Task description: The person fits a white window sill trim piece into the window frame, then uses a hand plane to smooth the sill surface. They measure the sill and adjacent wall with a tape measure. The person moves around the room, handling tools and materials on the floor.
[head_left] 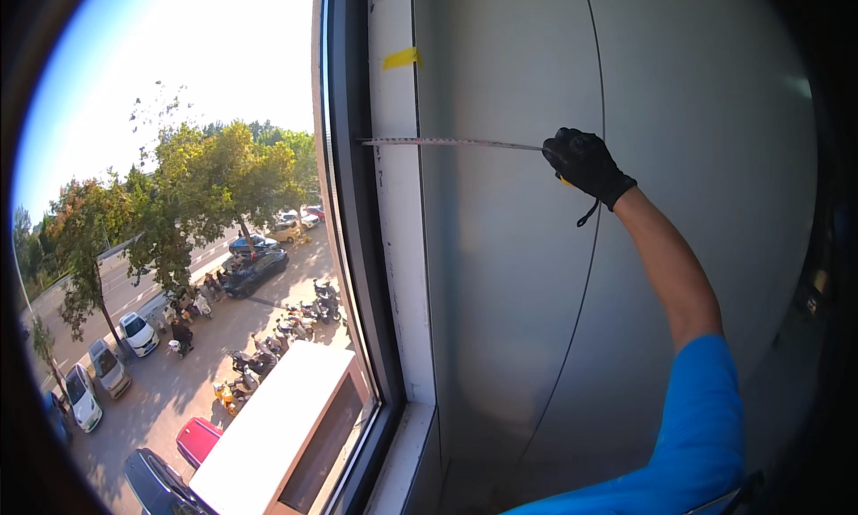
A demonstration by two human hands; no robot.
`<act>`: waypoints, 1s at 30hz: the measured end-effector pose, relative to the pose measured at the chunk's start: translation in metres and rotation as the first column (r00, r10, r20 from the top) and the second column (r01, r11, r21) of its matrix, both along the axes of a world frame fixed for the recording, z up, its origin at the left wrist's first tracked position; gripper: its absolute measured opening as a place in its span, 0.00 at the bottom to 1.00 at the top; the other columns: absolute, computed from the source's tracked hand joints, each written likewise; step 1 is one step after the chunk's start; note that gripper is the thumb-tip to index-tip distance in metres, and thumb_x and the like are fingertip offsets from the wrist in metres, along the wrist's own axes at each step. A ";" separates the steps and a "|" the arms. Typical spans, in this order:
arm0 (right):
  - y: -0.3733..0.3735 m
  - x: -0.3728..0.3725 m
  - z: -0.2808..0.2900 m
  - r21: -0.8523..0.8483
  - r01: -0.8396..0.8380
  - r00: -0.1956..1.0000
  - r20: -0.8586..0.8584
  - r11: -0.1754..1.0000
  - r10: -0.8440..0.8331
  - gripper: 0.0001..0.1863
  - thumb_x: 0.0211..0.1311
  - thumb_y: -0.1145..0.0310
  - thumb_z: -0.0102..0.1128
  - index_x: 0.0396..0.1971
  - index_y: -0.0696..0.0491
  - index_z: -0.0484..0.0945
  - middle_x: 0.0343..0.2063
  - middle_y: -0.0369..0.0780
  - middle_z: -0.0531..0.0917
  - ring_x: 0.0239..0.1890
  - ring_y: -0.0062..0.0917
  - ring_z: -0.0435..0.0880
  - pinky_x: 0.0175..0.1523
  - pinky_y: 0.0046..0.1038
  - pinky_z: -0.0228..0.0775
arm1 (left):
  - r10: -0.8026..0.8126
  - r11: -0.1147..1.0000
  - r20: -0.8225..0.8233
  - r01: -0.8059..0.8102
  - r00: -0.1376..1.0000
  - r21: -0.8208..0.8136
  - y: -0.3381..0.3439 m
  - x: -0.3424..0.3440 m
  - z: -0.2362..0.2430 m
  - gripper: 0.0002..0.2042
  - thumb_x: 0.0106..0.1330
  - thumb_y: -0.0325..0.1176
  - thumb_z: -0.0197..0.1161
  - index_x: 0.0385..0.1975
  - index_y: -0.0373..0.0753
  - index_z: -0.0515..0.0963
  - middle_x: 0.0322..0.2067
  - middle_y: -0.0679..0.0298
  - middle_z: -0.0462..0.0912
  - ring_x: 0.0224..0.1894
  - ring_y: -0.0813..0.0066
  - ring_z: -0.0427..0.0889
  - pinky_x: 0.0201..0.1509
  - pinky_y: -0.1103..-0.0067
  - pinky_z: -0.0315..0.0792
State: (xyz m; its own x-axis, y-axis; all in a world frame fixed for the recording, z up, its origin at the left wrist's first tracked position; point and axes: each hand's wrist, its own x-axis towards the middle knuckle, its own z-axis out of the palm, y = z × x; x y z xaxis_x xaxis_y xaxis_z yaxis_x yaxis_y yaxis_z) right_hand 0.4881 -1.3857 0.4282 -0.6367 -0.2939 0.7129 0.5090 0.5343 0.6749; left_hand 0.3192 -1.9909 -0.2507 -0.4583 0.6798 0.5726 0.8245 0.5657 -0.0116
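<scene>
My right hand [585,165], in a black glove, is closed around a tape measure [564,180]; only a bit of its yellow case shows below the fingers. A black wrist strap [588,213] dangles under the glove. From the hand the thin tape blade [465,142] stretches left, almost level, across the grey wall panel [509,265] and the white window reveal [393,193]. Its far end reaches the dark window frame [350,144]; whether it touches the frame I cannot tell. My left hand is out of view.
Yellow tape [400,58] is stuck on the reveal above the blade. A thin dark seam [585,292] runs down the panel behind my hand. Through the window, well below, are trees [223,171], parked cars [138,334], scooters and a white-topped structure [277,417].
</scene>
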 end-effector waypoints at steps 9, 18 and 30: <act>-0.004 0.003 0.006 0.049 0.044 0.999 0.027 0.998 -0.046 0.09 0.54 0.72 0.66 0.32 0.49 0.74 0.23 0.36 0.73 0.27 0.29 0.78 0.31 0.30 0.72 | -0.014 1.000 -0.019 0.014 1.000 0.002 -0.004 0.001 -0.003 0.21 0.69 0.39 0.60 0.61 0.51 0.70 0.57 0.63 0.74 0.47 0.59 0.79 0.40 0.63 0.76; -0.012 0.006 0.012 0.067 0.063 0.997 0.037 0.996 -0.066 0.08 0.54 0.72 0.65 0.31 0.48 0.75 0.23 0.36 0.73 0.27 0.28 0.78 0.31 0.30 0.72 | -0.024 1.000 -0.032 0.025 0.999 0.011 -0.008 0.001 -0.010 0.22 0.69 0.40 0.59 0.63 0.51 0.69 0.58 0.64 0.73 0.48 0.59 0.78 0.41 0.63 0.76; -0.021 0.010 0.017 0.041 0.113 0.991 0.068 0.993 -0.116 0.08 0.52 0.71 0.64 0.29 0.48 0.73 0.23 0.35 0.72 0.27 0.27 0.77 0.31 0.29 0.72 | -0.035 0.999 -0.058 0.037 0.998 0.020 -0.015 0.000 -0.012 0.23 0.69 0.40 0.59 0.64 0.52 0.68 0.61 0.65 0.72 0.50 0.60 0.78 0.42 0.63 0.76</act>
State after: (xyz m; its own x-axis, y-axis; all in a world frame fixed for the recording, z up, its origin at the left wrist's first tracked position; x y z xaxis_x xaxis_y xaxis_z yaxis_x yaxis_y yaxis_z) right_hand 0.4981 -1.4071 0.4451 -0.7157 -0.2415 0.6554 0.5161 0.4494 0.7292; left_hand 0.3192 -2.0059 -0.2626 -0.3994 0.6826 0.6119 0.8427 0.5362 -0.0481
